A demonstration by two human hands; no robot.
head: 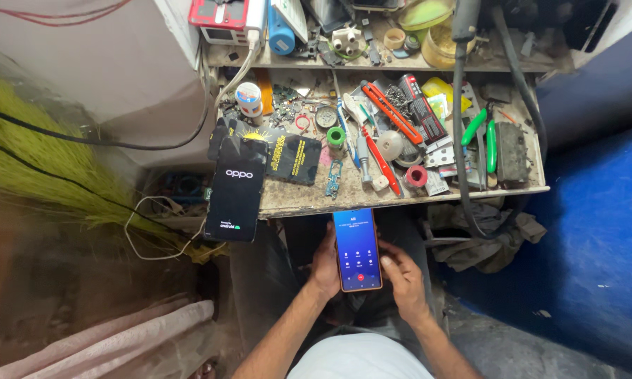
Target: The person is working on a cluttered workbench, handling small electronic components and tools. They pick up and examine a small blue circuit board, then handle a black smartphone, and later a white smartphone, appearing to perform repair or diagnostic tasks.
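Observation:
A smartphone [357, 249] with a lit blue screen and a red round button near its bottom is held upright below the workbench edge. My left hand [324, 270] grips its left side from behind. My right hand [403, 275] holds its right lower edge, thumb near the screen. A second phone [236, 189] with a black screen showing white lettering lies half over the front left corner of the wooden workbench [295, 202], a white cable [158, 231] looping below it.
The bench carries red-handled screwdrivers [381, 158], green-handled pliers [490, 140], tape rolls [336, 135], black packets [293, 158], a circuit strip [333, 179] and small parts. A black hose [460, 140] hangs over it. Blue wall right, a straw broom [35, 147] left.

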